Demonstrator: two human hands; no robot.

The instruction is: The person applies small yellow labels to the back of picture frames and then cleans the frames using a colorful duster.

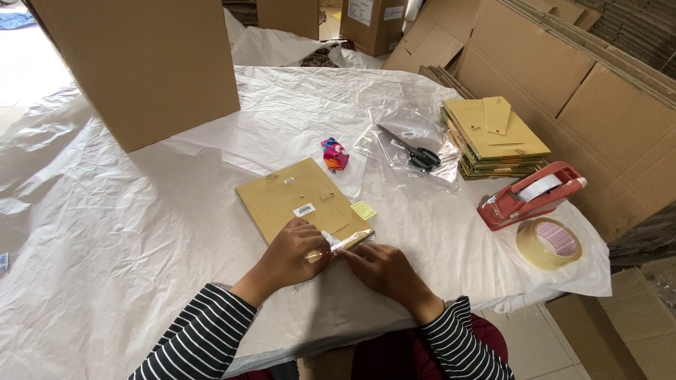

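Both hands meet at the near edge of a flat brown board (303, 200) lying on the white-papered table (105, 232). The left hand (292, 253) lies curled over the board's corner, fingers closed down on it, while the right hand (384, 271) pinches the shiny clear wrapping (345, 241) along that edge with narrow fingertips. Just beyond lies a small yellow sticker (363, 210). Farther off are black scissors (415, 151) on clear bags, a stack of similar boards (493, 141), a red tape dispenser (531, 193) and a tape roll (549, 243).

Scissors (415, 151) behind flat board (299, 200), tape dispenser (531, 195) right, tape roll (548, 243) before it
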